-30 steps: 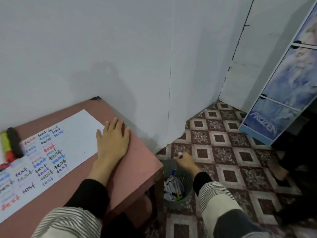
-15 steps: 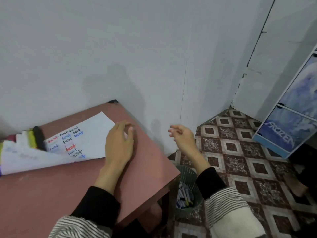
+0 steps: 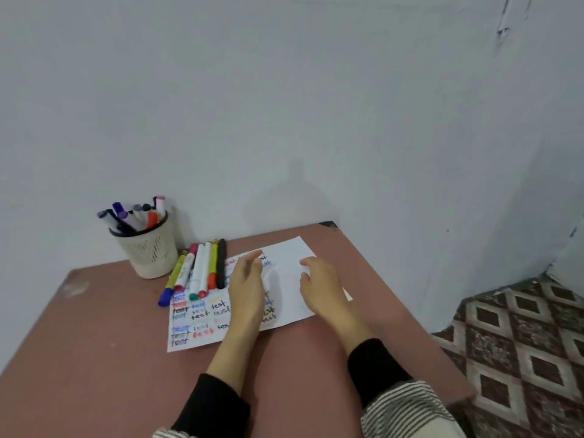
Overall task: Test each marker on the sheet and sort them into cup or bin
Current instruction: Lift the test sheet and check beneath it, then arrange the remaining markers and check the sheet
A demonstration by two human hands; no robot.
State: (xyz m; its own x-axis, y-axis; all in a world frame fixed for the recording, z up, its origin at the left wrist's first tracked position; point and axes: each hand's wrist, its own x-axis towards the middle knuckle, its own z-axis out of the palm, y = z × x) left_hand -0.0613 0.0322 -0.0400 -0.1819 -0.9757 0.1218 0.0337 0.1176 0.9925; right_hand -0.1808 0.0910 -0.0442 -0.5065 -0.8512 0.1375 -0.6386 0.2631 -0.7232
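Both hands hold nothing: the left hand (image 3: 248, 281) and right hand (image 3: 319, 287) hover, it seems, over the sheet (image 3: 289, 311). Untested markers (image 3: 202, 270) lie left, beside the cup (image 3: 151, 251); a careless reach may roll them off the surface (image 3: 94, 358).

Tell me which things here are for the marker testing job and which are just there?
For the job: the sheet, the markers on the table, the cup with markers in it.

Just there: the pink table, the wall, the patterned floor.
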